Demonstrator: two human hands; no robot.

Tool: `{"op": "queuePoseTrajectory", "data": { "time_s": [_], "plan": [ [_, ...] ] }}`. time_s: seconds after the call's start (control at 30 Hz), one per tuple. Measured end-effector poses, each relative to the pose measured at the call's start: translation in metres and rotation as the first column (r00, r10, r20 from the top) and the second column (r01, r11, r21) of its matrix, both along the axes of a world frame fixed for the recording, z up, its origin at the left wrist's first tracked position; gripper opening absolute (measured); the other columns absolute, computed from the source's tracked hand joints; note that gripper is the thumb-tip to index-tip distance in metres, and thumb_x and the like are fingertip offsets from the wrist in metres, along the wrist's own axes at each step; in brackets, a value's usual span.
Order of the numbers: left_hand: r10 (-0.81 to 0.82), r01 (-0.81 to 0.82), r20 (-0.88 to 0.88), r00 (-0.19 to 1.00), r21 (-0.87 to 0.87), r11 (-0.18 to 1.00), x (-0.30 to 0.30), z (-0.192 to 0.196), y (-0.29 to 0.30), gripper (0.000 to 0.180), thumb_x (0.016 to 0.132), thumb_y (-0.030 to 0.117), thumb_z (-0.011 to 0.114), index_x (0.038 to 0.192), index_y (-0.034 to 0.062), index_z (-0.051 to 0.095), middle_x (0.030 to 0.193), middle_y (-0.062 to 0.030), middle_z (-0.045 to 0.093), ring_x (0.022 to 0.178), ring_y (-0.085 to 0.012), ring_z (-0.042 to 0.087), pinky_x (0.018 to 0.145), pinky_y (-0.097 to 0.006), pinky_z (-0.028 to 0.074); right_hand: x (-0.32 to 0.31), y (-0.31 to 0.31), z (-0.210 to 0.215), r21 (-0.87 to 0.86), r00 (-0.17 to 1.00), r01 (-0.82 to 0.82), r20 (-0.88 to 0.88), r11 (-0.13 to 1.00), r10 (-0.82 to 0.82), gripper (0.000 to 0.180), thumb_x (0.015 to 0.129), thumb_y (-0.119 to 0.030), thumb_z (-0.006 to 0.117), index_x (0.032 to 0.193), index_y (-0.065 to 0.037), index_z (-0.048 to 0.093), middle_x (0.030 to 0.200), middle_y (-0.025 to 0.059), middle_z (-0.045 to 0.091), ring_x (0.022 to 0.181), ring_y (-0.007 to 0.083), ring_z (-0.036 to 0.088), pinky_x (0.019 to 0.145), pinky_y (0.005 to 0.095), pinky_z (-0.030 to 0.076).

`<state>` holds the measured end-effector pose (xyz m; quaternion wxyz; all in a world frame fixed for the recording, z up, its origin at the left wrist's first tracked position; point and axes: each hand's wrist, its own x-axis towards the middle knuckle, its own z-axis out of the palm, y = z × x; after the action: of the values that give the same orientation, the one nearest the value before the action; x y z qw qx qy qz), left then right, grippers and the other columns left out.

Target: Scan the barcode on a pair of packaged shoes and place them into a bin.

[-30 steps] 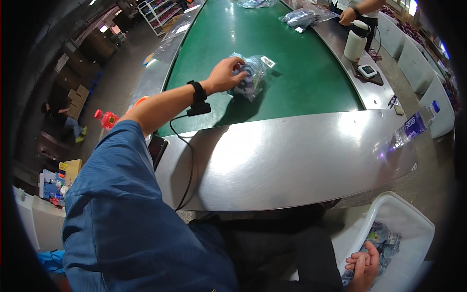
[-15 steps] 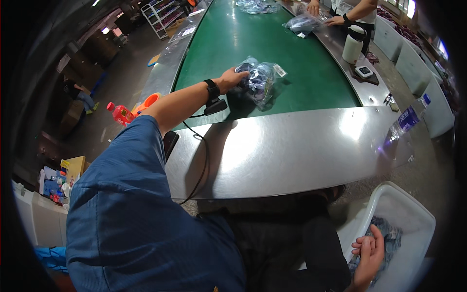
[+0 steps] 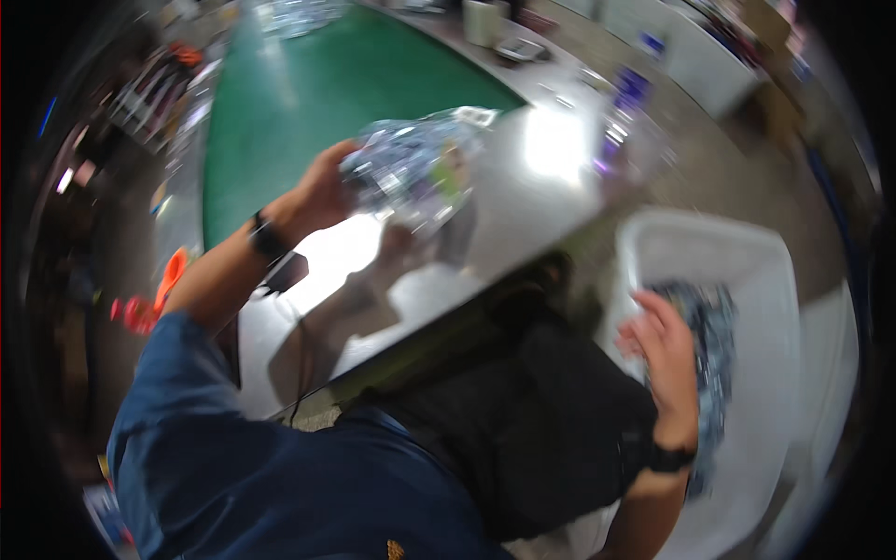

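Note:
My left hand (image 3: 329, 189) grips one side of a clear plastic bag (image 3: 411, 168) packed with bluish-grey goods, which look like folded fabric, though motion blurs them. The bag hangs above the metal end of the table, a white label at its far corner. At the right, my right hand (image 3: 661, 347) is over the near side of a white plastic bin (image 3: 784, 308). Its fingers are loosely bent and apart, with nothing in them. Inside the bin lie several bagged items (image 3: 714, 373) of similar blue-grey colour, partly covered by that hand and wrist.
A green belt (image 3: 280, 131) runs away between metal edges, with another clear bag (image 3: 301, 17) far along it. On the right metal edge stand a purple-labelled bottle (image 3: 627, 103) and a small scale (image 3: 521, 50). An orange tape roll (image 3: 174, 273) and red bottle (image 3: 138, 314) are left.
My left hand has lifted the bag off the green belt and brought it nearer, over the metal. The view has swung right toward the bin. My right hand's fingers have spread slightly.

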<state>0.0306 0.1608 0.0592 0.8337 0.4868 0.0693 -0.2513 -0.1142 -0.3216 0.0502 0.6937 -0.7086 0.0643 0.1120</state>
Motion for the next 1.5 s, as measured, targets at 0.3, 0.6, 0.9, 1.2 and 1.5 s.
{"op": "queuePoseTrajectory", "data": {
  "time_s": [0.3,0.6,0.9,1.2,1.5],
  "plan": [
    [-0.743,0.739,0.014,0.669,0.094,0.667,-0.100,0.023,-0.134,0.098,0.076,0.023,0.079,0.158,-0.0001,0.030,0.150,-0.0192,0.050,0.138,-0.0282,0.050,0.116,-0.042,0.040,-0.044,0.054,-0.004,0.109,0.972,-0.222,0.104,0.969,0.211,0.050,0.100,-0.031,0.068,0.135,0.002,0.055,0.108,0.0078,0.067,0.094,0.0114,0.064,0.078,0.0280,0.054],
    [-0.745,0.726,0.192,0.639,0.171,0.666,-0.105,0.025,-0.165,0.085,0.090,0.044,0.074,0.155,0.0022,0.039,0.145,-0.0129,0.053,0.129,-0.0232,0.055,0.105,-0.039,0.046,-0.130,-0.008,0.031,0.223,0.916,0.348,0.126,0.910,-0.381,0.037,0.095,-0.018,0.065,0.126,0.003,0.060,0.113,0.0080,0.067,0.097,0.0131,0.065,0.084,0.0283,0.054],
    [-0.646,0.605,0.104,0.756,0.264,0.751,-0.103,0.009,-0.149,0.060,0.093,0.043,0.070,0.136,0.0036,0.057,0.117,-0.0080,0.066,0.103,-0.0191,0.066,0.091,-0.034,0.053,-0.249,-0.202,-0.066,0.261,0.311,0.911,0.069,0.318,-0.948,0.023,0.102,-0.021,0.060,0.117,-0.004,0.062,0.112,0.0140,0.069,0.090,0.0208,0.071,0.070,0.0331,0.061],
    [-0.629,0.593,0.123,0.767,0.238,0.770,-0.095,0.004,-0.129,0.047,0.098,0.032,0.067,0.135,0.0038,0.059,0.115,-0.0056,0.067,0.101,-0.0161,0.067,0.092,-0.032,0.053,-0.267,-0.200,-0.136,-0.148,0.433,0.839,-0.399,0.523,-0.808,0.045,0.097,-0.032,0.069,0.129,-0.003,0.057,0.110,0.0136,0.067,0.084,0.0222,0.071,0.064,0.0327,0.059],
    [-0.628,0.610,0.050,0.777,0.187,0.770,-0.102,0.012,-0.125,0.039,0.104,0.023,0.062,0.137,0.0033,0.059,0.118,-0.0043,0.068,0.109,-0.0135,0.065,0.093,-0.029,0.053,-0.112,-0.120,0.018,0.094,0.807,0.580,0.064,0.809,-0.587,0.045,0.104,-0.034,0.058,0.136,-0.003,0.057,0.097,0.0022,0.065,0.084,0.0118,0.062,0.066,0.0251,0.050]
  ]
}}
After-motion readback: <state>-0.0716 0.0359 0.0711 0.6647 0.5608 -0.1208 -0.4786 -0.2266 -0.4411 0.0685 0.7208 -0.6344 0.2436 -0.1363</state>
